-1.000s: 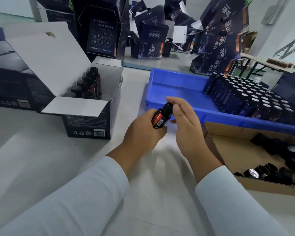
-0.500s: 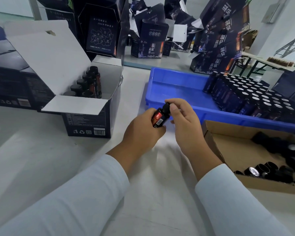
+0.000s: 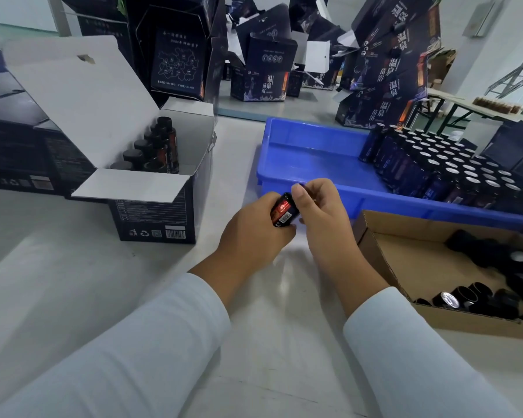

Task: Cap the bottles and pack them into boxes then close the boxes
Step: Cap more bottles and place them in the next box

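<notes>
While the left hand (image 3: 255, 233) is wrapped around a small dark glass bottle with a red barcode label (image 3: 284, 211), the right hand (image 3: 320, 212) has its fingers curled over the bottle's top, where a cap would sit; the cap itself is hidden, so whether it is fully tightened cannot be told. Both hands hold the bottle above the white tabletop (image 3: 58, 282), just in front of the near left corner of the blue plastic crate (image 3: 299, 146).

Judging by the scene, the job is partway through. An open dark cardboard box with white flaps (image 3: 151, 212) stands toward the tabletop's left side and already holds a row of capped bottles (image 3: 160, 146), with room apparently left. Many uncapped bottles (image 3: 453, 170) stand crowded at the crate's right end, so much capping remains. A shallow brown cardboard tray (image 3: 405, 257) at the right edge holds loose black caps (image 3: 495, 285). The open box is not yet closed.
</notes>
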